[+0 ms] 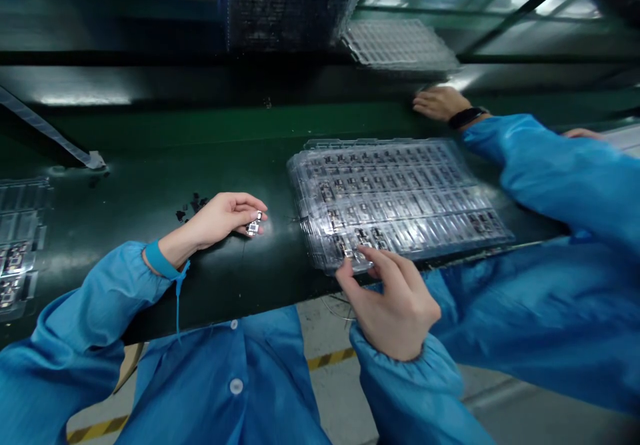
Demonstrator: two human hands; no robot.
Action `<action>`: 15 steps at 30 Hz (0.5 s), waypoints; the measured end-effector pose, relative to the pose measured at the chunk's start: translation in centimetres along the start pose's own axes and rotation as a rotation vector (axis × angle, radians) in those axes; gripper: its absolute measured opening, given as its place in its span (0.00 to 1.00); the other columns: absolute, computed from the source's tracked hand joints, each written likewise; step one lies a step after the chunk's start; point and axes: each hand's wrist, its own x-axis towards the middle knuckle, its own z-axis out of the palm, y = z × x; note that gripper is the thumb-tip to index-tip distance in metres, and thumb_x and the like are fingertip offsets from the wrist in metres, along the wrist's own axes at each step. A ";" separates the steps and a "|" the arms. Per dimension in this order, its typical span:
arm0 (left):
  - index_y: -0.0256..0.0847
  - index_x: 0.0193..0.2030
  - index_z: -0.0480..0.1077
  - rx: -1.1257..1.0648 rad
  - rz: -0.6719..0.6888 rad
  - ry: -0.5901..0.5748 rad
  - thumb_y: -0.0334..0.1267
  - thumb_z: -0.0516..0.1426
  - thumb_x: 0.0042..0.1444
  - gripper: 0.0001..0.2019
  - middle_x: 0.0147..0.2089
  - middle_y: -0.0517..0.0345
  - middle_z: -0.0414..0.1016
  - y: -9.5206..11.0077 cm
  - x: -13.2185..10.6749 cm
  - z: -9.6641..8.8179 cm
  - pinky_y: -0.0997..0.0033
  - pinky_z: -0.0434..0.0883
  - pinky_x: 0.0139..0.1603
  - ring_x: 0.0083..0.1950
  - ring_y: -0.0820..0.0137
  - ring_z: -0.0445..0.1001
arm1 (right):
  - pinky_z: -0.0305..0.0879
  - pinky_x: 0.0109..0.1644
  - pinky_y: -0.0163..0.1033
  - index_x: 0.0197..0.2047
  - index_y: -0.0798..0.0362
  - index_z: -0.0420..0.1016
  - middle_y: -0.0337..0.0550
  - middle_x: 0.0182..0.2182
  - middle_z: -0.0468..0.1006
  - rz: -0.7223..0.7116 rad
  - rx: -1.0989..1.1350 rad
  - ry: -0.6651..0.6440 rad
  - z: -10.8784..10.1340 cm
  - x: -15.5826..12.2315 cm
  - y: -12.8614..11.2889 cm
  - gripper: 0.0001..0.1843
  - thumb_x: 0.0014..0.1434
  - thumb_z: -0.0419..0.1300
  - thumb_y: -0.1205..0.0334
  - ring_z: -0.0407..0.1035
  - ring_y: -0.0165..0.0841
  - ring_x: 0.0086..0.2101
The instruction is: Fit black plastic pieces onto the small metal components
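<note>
A small electronic module [253, 226], silvery with dark parts, is pinched between the thumb and fingers of my left hand [227, 218], above the dark green bench. My right hand [395, 298] is over the near left corner of a clear plastic tray [425, 221]. Its thumb and forefinger are apart, close to a module [345, 247] in that corner pocket; whether they touch it I cannot tell. The tray lies on a stack of similar ones. Modules fill many pockets in its far rows, and several sit in the nearest row.
Small black pieces [193, 206] lie behind my left wrist. Another clear tray with modules [17, 258] is at the far left. A co-worker's arm [520, 141] reaches in from the right beyond the stack. Further trays [400, 43] stand on the far side.
</note>
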 end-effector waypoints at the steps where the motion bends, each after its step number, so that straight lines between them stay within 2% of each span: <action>1: 0.34 0.45 0.75 -0.004 0.004 -0.001 0.39 0.67 0.53 0.15 0.42 0.48 0.81 0.0 0.1 0.0 0.70 0.78 0.38 0.38 0.66 0.82 | 0.76 0.40 0.39 0.45 0.54 0.77 0.46 0.38 0.80 -0.002 0.001 0.001 0.0 0.0 0.0 0.16 0.52 0.69 0.66 0.77 0.37 0.34; 6: 0.35 0.45 0.75 -0.010 0.032 0.007 0.38 0.68 0.52 0.15 0.40 0.50 0.80 -0.2 0.4 -0.2 0.69 0.77 0.41 0.40 0.66 0.82 | 0.76 0.40 0.39 0.46 0.54 0.77 0.46 0.38 0.80 0.004 0.005 0.004 0.0 0.0 0.0 0.16 0.52 0.69 0.67 0.76 0.35 0.32; 10: 0.35 0.46 0.75 -0.008 0.025 -0.037 0.38 0.67 0.53 0.15 0.37 0.51 0.81 -0.2 0.3 -0.3 0.67 0.77 0.44 0.42 0.65 0.81 | 0.76 0.40 0.39 0.45 0.54 0.77 0.45 0.38 0.80 0.007 0.001 0.014 -0.1 0.0 -0.1 0.16 0.52 0.69 0.67 0.76 0.35 0.32; 15: 0.35 0.46 0.76 0.001 0.015 -0.033 0.38 0.67 0.52 0.15 0.36 0.52 0.81 -0.2 0.2 -0.2 0.67 0.77 0.44 0.40 0.65 0.81 | 0.76 0.40 0.39 0.45 0.54 0.77 0.45 0.37 0.80 -0.003 -0.004 0.005 0.0 -0.1 -0.1 0.15 0.52 0.69 0.66 0.75 0.34 0.31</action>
